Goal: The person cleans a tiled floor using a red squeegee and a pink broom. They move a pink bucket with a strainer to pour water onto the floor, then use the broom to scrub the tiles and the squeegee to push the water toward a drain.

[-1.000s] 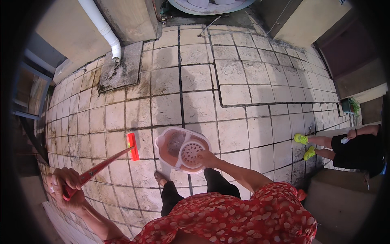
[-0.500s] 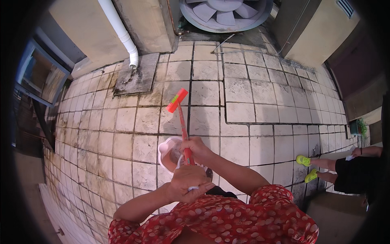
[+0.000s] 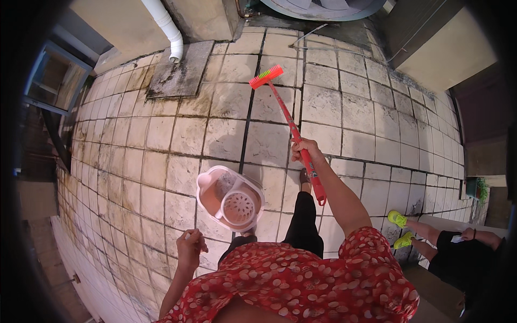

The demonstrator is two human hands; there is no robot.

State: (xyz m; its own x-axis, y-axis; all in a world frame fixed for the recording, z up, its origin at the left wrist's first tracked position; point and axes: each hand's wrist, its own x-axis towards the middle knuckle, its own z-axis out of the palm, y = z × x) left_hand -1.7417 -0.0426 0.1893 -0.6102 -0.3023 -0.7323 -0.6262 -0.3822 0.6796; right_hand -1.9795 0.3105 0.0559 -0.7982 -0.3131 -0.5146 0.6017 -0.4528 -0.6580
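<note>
Right hand (image 3: 306,152) closed around the red handle of a long brush (image 3: 291,129), gripped partway up so the short end of the handle stuck back toward the body and the longer part reached forward. Brush head (image 3: 266,76), red with green bristles, set low over or on the stained floor tiles (image 3: 226,134) well ahead of the feet; contact could not be told from this view. Grip well back from the head, likely for reach without bending. Left hand (image 3: 190,248) held low at the person's side, loosely curled, apparently empty, though something thin between the fingers could not be ruled out. Pink mop bucket (image 3: 230,198) with round wringer basket stood upright on the tiles just in front of the feet, between the two hands, near enough for either. White drainpipe (image 3: 164,27) ended above a dark, grimy slab (image 3: 180,72) left of the brush head. Seated person (image 3: 458,250) in yellow-green shoes at the right edge, well apart.
</note>
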